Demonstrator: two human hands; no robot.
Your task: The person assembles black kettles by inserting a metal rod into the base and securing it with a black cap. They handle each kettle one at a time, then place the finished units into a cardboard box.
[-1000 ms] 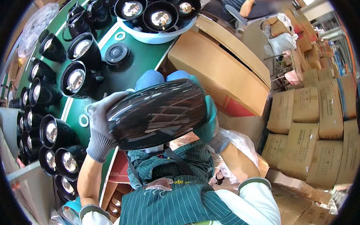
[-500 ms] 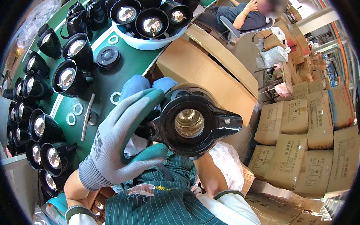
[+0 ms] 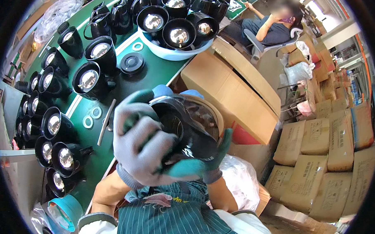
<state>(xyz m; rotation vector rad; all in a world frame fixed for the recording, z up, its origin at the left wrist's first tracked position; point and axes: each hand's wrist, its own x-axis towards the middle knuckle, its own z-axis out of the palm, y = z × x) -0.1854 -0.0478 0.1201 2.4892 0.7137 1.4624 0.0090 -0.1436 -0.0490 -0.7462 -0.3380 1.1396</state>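
Observation:
A glossy black vacuum jug [image 3: 194, 135] is held in front of my lap, tilted, its dark open mouth toward my left. My left hand [image 3: 143, 139], in a grey and green work glove, is closed with fingers curled at the jug's near left side, partly hiding its rim. My right hand [image 3: 216, 161], gloved too, grips the jug from below and the right, with the thumb up along its side. The right fingers are mostly hidden under the jug. A tan ring-like edge [image 3: 219, 118] shows around the jug's far end.
Several black jug bodies with silvery inner liners [image 3: 88, 80] stand on the green table [image 3: 87, 135]. A pale blue basin [image 3: 168, 54] holds more. White rings [image 3: 95, 112], a metal rod [image 3: 106, 122] and a black lid [image 3: 132, 63] lie nearby. Cartons [image 3: 232, 95] stand right; a person [image 3: 271, 29] sits beyond.
The jug has turned, its spout swinging from the right toward me. My left hand has gone from spread fingers to curled ones on it. My right hand now shows at its right side.

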